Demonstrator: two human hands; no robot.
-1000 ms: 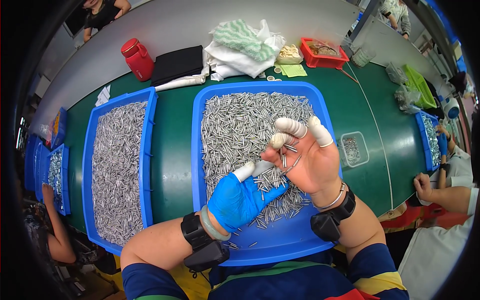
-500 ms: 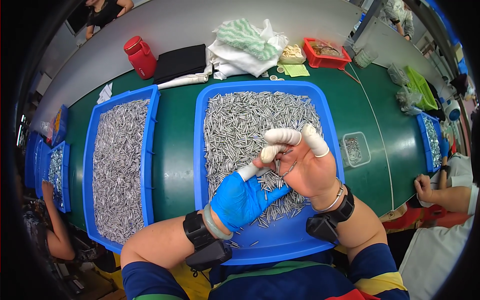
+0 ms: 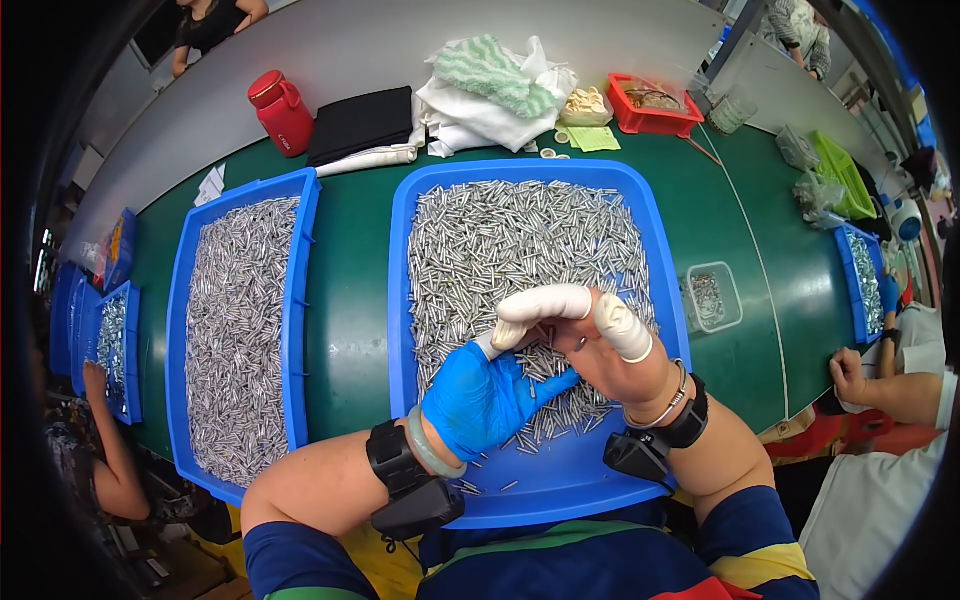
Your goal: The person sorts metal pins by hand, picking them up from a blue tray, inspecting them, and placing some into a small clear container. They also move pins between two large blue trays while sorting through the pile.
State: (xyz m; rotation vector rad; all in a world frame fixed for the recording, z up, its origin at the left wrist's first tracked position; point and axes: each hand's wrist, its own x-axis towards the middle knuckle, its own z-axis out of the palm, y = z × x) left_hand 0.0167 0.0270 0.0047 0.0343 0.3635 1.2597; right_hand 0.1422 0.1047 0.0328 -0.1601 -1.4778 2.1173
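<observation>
Both hands have been lowered slightly (toward the body) over the blue tray (image 3: 400, 250). Small metal pins (image 3: 545, 335) are pinched by the right hand (image 3: 610, 345), its grip pressed together; they are touched by the gloved left hand (image 3: 480, 395).

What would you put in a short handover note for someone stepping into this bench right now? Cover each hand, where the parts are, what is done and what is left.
Left hand: blue glove, fingertip meeting the right hand over the tray; what it pinches cannot be made out.
Right hand: bare with white finger cots, curled over a few small metal pins.
Parts: middle blue tray holds a heap of metal pins, its near end mostly bare. A second blue tray at left is full. A small clear box sits at right with a few pieces.
Done: cannot tell how many are handled.
Left: the heap in the middle tray.
</observation>
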